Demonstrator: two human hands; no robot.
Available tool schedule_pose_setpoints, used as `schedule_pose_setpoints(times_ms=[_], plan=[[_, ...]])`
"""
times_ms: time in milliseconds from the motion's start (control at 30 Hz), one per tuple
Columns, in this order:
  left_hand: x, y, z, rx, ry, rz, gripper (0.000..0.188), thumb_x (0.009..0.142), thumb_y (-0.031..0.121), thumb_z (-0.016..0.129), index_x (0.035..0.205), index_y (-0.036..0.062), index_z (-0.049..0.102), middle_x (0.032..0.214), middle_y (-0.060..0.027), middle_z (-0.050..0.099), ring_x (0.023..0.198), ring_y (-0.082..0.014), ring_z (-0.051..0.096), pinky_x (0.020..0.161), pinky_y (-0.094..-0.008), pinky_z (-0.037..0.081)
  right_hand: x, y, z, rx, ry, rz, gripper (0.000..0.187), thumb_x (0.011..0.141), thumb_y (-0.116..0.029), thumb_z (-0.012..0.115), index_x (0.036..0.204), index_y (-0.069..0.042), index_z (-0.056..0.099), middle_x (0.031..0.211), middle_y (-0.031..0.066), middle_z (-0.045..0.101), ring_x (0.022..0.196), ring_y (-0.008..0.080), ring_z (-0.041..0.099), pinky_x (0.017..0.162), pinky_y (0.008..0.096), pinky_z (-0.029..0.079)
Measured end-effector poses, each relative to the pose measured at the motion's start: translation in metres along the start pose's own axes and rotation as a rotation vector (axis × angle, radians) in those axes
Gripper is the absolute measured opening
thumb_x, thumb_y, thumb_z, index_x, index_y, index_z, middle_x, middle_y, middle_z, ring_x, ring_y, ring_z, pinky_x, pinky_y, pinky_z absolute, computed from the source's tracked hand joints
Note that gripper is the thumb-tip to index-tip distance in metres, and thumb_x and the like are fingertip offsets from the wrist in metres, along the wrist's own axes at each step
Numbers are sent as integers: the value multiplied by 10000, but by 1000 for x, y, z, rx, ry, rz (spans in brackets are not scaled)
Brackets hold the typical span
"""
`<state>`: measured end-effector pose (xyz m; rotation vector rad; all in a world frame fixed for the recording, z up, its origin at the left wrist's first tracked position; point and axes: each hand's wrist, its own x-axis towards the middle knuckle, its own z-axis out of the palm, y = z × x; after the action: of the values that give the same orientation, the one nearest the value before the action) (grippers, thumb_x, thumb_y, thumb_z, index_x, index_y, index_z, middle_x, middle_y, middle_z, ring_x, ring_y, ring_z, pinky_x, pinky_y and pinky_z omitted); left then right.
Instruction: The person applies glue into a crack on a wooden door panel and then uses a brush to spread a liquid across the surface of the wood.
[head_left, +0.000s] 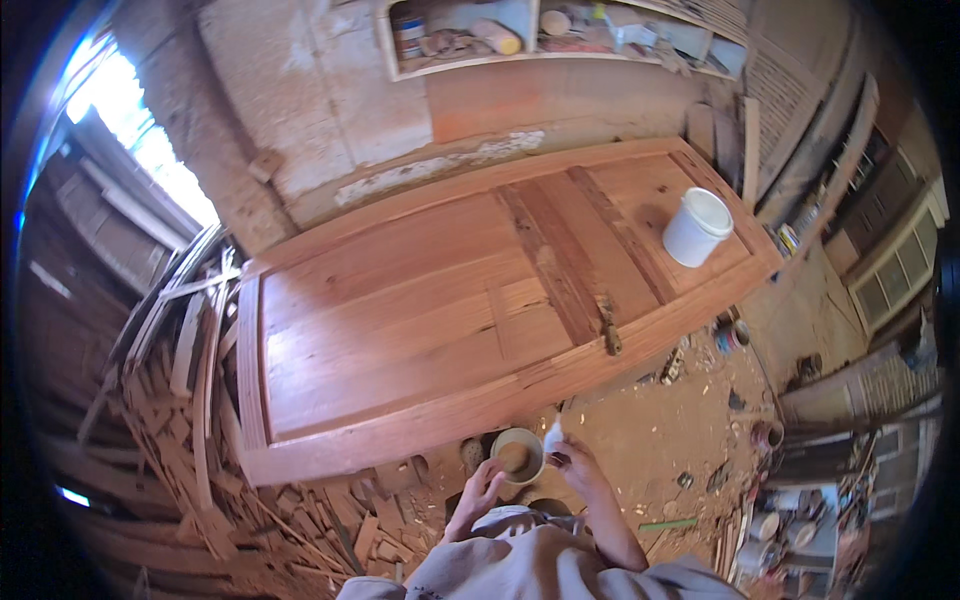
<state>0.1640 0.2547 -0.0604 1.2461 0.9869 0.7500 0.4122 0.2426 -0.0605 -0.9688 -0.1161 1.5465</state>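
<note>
- A reddish-brown wooden panelled door (400, 300) lies flat, its near long edge facing the person.
- Heaped offcuts (180, 400) of wood crowd the ground left of the door.
- An open wall shelf (460, 72) beyond it bears assorted containers and clutter.
- A white plastic bucket (697, 228) stands on the door's right-hand part.
- A pale round tub (519, 457) with something brown inside is in front of the person, just off the door's near edge.
- The left hand (478, 497) has its fingers at the tub's near-left rim; whether they grip it, I cannot tell.
- The right hand (582, 472) is closed around a white nozzle-tipped bottle (553, 437), tip upward, just right of the tub.
</note>
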Motion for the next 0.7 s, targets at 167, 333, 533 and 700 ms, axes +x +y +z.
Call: schedule_pose_setpoints(times_ms=[167,333,533,700], plan=[[78,56,1,110,-124,91,560,973,247,600,1414,-25,389,1294,-207,576,1201,-251,568,1039,-382,424,28,1,52,-231,-186,226,227,958,-102,617,1184,-77,614,1111,33,643,1083,148,613,932,300,516],[121,51,-10,29,-61,-164,432,942,282,655,1238,-26,583,912,-115,680,820,-148,627,729,-316,515,63,1,72,-110,-435,192,261,994,-146,586,1245,-73,596,1154,-16,617,1079,89,580,939,246,483],[131,43,-5,218,-4,-150,270,944,264,669,907,-3,685,690,-12,622,646,-93,538,572,-287,452,95,-14,63,-362,-482,171,250,987,-123,593,1225,-50,620,1147,10,623,1005,106,614,885,258,516],[135,40,28,97,309,-104,260,984,242,619,1049,-5,672,860,-22,653,752,-100,564,639,-280,458,129,-26,30,-602,-389,333,209,992,-149,590,1151,-31,656,1026,38,657,903,111,618,786,250,514]])
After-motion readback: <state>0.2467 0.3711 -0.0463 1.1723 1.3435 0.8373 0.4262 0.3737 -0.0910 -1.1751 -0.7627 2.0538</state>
